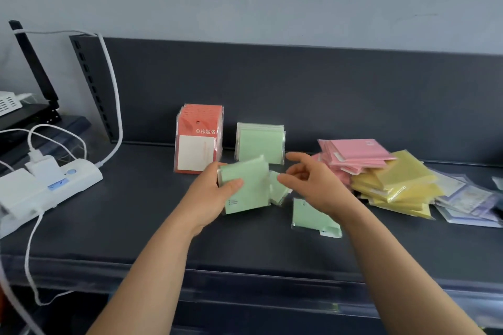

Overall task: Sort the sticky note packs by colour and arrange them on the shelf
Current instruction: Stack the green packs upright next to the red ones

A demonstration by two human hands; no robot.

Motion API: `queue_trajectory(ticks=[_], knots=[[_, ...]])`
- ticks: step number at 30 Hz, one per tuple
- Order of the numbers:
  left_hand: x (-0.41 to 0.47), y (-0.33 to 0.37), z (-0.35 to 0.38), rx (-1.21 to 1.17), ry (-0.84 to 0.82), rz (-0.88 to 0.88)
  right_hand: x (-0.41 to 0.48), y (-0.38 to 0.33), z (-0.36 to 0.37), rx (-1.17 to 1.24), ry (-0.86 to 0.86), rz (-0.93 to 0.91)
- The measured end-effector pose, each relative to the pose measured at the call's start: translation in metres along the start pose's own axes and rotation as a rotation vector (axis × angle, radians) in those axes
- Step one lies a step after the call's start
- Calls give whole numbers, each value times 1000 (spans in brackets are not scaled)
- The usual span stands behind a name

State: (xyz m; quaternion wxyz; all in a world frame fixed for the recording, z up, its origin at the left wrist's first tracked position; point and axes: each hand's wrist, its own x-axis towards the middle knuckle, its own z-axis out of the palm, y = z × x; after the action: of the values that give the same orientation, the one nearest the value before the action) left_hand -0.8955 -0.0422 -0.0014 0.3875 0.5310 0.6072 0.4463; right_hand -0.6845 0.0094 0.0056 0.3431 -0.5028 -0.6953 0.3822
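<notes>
Three loose green packs [310,215] — your left hand [215,187] grips one, thumb across its face; your right hand [313,182] hovers, fingers loosely spread, empty.

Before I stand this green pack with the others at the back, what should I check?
1. Grip: left hand holds the green pack, thumb across its face: ok.
2. Right hand free: fingers loosely curled, holding nothing: ok. Whether it touches the second green pack beside it: cannot tell.
3. Colour match: the held pack matches the standing green row, not the orange row: ok.
4. Standing green row upright against the back panel: ok.
5. All greens gathered: the flat green pack lies apart on the shelf: not ok.
</notes>
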Motion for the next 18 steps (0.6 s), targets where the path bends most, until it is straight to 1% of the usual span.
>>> queue_trajectory(ticks=[2, 4, 6, 8, 10, 13, 15, 17, 18], knots=[[6, 3, -6, -7, 89, 6, 6, 2, -8, -166, 27, 21], [10, 4, -10, 33, 160, 15, 11, 3, -5, -322, -37, 59], [14, 1, -11, 52, 181, 8, 16, 3, 3, -432, -110, 108], [18, -2, -11, 50, 175, -2, 19, 1, 8, -477, -143, 115], [21, -2, -11, 53, 167, -8, 22, -1, 8, -475, -125, 125], [27, -1, -9, 85, 166, 4, 23, -3, 3, -387, -101, 164], [32, 2, -5, 139, 162, 22, 24, -3, -2, -374, -90, 124], [40, 6, 2, 160, 141, 38, 26, -1, -8, -322, -18, 91], [45, 8, 7, 158, 125, 43, 28, 0, -11, -242, 33, 96]])
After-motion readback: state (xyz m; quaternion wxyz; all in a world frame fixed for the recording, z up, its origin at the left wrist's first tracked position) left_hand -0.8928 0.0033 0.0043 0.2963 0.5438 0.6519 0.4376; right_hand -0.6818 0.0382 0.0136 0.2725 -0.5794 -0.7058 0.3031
